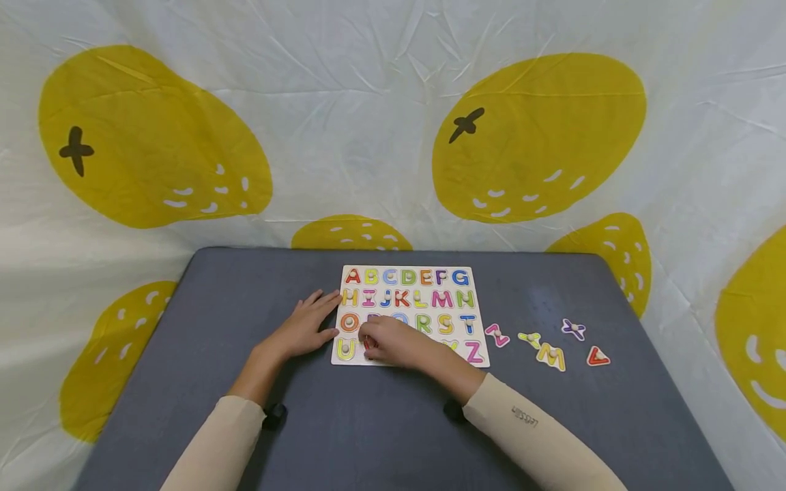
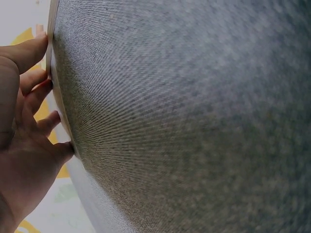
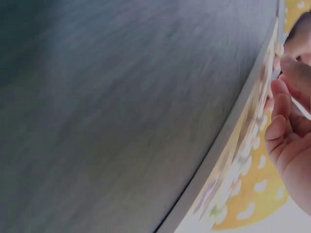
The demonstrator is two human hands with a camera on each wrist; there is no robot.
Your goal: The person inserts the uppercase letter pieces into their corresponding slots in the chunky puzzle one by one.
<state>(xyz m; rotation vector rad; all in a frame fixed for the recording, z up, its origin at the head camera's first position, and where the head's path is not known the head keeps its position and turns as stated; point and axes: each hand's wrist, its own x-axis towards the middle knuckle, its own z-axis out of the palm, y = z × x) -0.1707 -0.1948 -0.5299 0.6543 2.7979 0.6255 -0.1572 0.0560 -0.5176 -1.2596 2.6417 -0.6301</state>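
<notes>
A white wooden alphabet puzzle board point(image 1: 381, 334) with colourful letters lies on the table. Fingers spread, my left hand point(image 1: 302, 329) touches the board's left edge; in the left wrist view, several fingertips of that hand point(image 2: 36, 116) meet the edge. My right hand point(image 1: 396, 342) is over the lower left of the board, fingers bent downward beside the yellow U point(image 1: 346, 349). A bit of red shows by its fingertips. In the right wrist view the thumb and fingers of this hand point(image 3: 294, 131) come close together; whether they pinch a letter is hidden.
Right of the board lie loose letter pieces: a pink Z point(image 1: 497, 335), a yellow-green Y point(image 1: 529, 339), a yellow W point(image 1: 550, 356), a purple X point(image 1: 574, 329) and a red V point(image 1: 598, 356). The dark grey table point(image 1: 393, 436) meets a fruit-print curtain point(image 1: 368, 136) behind.
</notes>
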